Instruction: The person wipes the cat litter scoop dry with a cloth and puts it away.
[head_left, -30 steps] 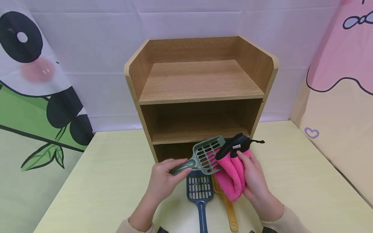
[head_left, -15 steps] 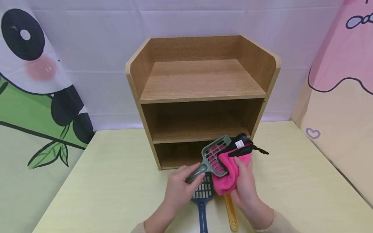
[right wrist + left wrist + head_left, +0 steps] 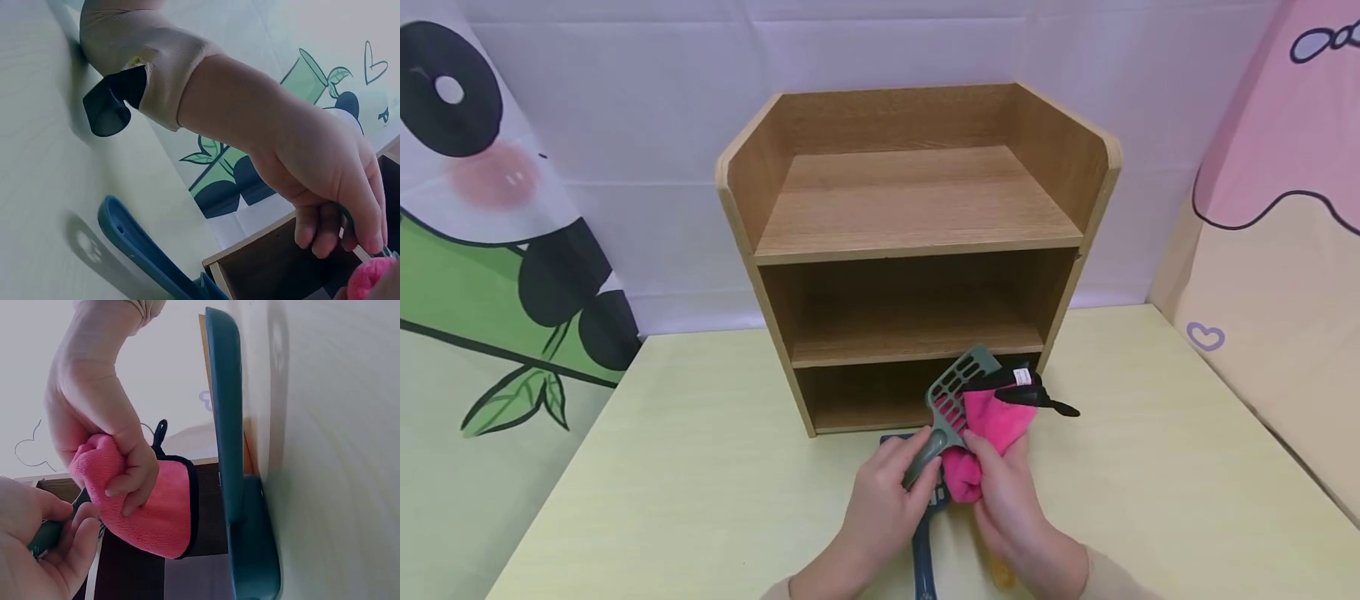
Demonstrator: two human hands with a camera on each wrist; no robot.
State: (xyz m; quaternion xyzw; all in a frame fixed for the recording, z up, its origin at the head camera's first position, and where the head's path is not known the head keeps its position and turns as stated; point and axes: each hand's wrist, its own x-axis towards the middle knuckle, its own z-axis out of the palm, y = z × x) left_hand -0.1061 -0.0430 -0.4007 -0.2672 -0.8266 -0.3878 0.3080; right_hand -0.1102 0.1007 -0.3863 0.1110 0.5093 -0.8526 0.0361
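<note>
At lower centre, my left hand [image 3: 883, 500] grips a grey-green slotted scoop [image 3: 946, 432] while my right hand [image 3: 1013, 504] holds a pink cloth [image 3: 1000, 421]; a blue scoop [image 3: 922, 557] lies at bottom centre, a wooden shelf [image 3: 917, 204] stands mid-frame.

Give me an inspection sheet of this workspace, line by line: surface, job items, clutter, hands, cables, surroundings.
Surface: pale table, no spill seen.
Job items: green scoop, slotted, held tilted; pink cloth, black-edged, bunched, partly seen through the scoop's slots.
Clutter: blue scoop on the table, partly hidden by the left hand; orange handle, mostly hidden by the right hand.
Hands: left hand grips the green scoop's handle; right hand holds the pink cloth.
Cables: nothing seen.
Surroundings: wooden shelf beyond the hands; lilac backdrop behind it; cartoon prints at both sides.
</note>
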